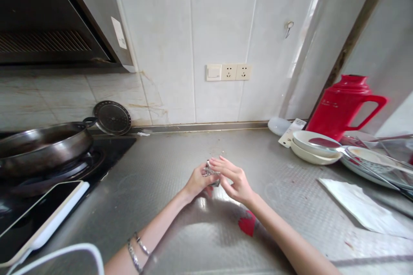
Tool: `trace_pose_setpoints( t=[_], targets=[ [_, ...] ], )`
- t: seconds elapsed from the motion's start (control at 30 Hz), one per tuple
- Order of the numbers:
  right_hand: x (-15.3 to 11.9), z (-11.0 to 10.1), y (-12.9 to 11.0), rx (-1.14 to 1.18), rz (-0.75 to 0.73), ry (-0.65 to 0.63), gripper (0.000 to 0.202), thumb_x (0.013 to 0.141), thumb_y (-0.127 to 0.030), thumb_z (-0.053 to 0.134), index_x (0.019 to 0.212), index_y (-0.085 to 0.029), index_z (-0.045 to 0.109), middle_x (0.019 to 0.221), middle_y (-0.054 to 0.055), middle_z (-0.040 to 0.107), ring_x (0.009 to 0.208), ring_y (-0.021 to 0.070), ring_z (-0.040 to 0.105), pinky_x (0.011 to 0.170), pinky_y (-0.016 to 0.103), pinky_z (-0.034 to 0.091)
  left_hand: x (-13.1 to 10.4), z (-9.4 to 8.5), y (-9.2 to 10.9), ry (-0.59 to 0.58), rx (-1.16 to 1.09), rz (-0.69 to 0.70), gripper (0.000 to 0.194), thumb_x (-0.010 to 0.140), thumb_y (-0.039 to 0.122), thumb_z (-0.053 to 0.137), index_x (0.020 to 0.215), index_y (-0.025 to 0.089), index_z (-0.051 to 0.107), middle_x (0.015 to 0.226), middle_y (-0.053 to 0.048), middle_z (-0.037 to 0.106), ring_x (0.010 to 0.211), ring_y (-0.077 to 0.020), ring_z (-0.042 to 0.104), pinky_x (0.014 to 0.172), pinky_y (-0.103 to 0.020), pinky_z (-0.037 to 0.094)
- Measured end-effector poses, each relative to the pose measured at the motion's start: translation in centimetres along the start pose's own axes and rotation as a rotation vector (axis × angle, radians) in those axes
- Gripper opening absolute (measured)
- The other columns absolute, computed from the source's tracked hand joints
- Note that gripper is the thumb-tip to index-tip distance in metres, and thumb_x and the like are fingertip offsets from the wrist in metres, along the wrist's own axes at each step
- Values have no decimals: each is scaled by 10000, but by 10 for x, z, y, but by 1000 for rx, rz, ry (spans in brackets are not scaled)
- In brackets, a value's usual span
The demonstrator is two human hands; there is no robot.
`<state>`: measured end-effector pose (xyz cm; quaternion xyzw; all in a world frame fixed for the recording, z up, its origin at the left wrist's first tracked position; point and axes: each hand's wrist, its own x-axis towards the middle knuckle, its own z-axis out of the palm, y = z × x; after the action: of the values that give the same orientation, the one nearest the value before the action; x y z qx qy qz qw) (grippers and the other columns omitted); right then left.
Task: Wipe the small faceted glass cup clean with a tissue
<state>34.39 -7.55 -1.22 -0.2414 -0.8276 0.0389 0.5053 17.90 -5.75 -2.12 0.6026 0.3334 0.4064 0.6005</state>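
Observation:
My left hand (200, 181) is closed around a small shiny silvery, partly see-through object (208, 171) above the steel counter (155, 206). Its exact kind is hard to make out because my fingers cover most of it. My right hand (235, 180) has its fingers stretched out across the near top of that object, seeming to touch it from the right side. Two bracelets (137, 249) circle my left forearm. Just below my right hand a red heart shape (247, 224) shows at the counter.
On the left stand a pan (48, 146) on the stove and a phone-like device (41, 219) with a white cable. To the right are a red thermos jug (342, 105), stacked bowls (314, 157), a plate (371, 169) with utensils and a white paper napkin (361, 206).

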Motion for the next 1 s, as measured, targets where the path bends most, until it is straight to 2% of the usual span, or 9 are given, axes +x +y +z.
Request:
trace_pose_setpoints(
  t=[0.1,0.23,0.37,0.53,0.8,0.9,1.0],
  targets=[
    [3,1,0,49,97,-5,363,918,-192,406,1212,-250,610,1212,76,651,1176,236,577,1051,525,407,-1,3,-1,6,24,-29,655,632,480,768,1143,138,542,719,1,589,445,-90,532,368,-202,456],
    [3,0,5,65,230,104,341,935,-232,388,1127,-252,669,1092,64,711,1071,236,647,1033,528,428,-2,2,0,37,-39,-50,650,609,469,774,1114,132,546,724,-1,585,477,-106,545,384,-220,472],
    [1,-1,2,62,156,132,326,919,-224,412,1085,-255,690,1089,63,712,1064,239,650,1037,532,422,-2,-2,1,68,-70,-42,588,644,482,742,1083,132,567,764,-24,599,516,-106,551,406,-210,474],
    [2,0,-4,112,81,55,340,923,-218,418,1173,-270,644,1185,64,666,1166,243,584,1062,538,386,-2,0,1,24,-61,-16,595,658,505,729,1100,141,569,768,-16,606,519,-105,550,422,-226,488],
    [4,-1,4,138,378,125,322,941,-343,422,1101,-255,688,1156,77,682,1112,265,620,1012,525,439,-3,0,3,53,-107,-33,693,598,554,755,1116,139,555,711,1,583,503,-115,558,418,-232,486],
    [4,-1,0,213,387,2,387,894,-352,522,1272,-279,564,1340,73,557,1249,272,507,1038,508,412,0,-3,0,75,-127,-49,646,628,588,720,1069,140,571,700,2,581,493,-112,543,433,-244,488],
    [2,6,-2,309,357,-93,746,785,-335,679,1437,-307,317,1516,84,310,1361,276,351,1048,465,412,3,-4,-3,103,-153,-22,614,655,602,698,1024,120,605,748,-22,598,547,-103,541,473,-217,470]
  ],
)
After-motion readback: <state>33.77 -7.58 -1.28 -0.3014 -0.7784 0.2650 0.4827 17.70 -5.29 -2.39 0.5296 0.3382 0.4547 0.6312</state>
